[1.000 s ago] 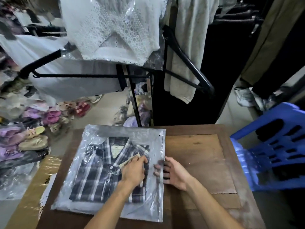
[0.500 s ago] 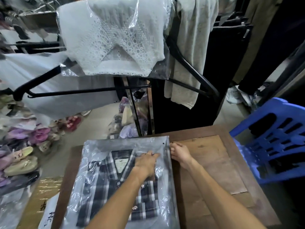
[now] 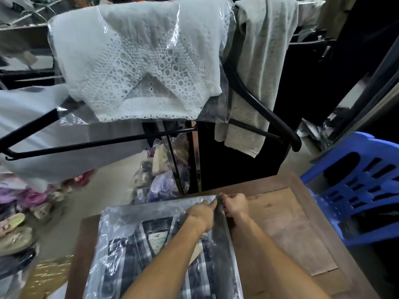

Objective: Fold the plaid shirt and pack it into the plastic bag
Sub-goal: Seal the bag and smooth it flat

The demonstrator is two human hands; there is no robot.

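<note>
The folded plaid shirt (image 3: 133, 262) lies inside the clear plastic bag (image 3: 129, 214) on the wooden table (image 3: 287, 238), collar and label toward the far edge. Both hands meet at the bag's far right corner. My left hand (image 3: 200, 213) pinches the bag's edge there from the left. My right hand (image 3: 235, 205) grips the same edge from the right, fingers curled round the plastic. My forearms cross over the bag and hide part of the shirt's right side.
A blue plastic chair (image 3: 356, 186) stands close to the table's right side. Black hangers (image 3: 259, 104) with a bagged white lace top (image 3: 140, 61) and a grey cloth (image 3: 259, 67) hang just beyond the far edge. Sandals (image 3: 15, 234) lie on the floor at left.
Both hands slid from the middle of the bag's right side up along its edge to the far right corner. The view tilted up, so the table sits lower in frame.
</note>
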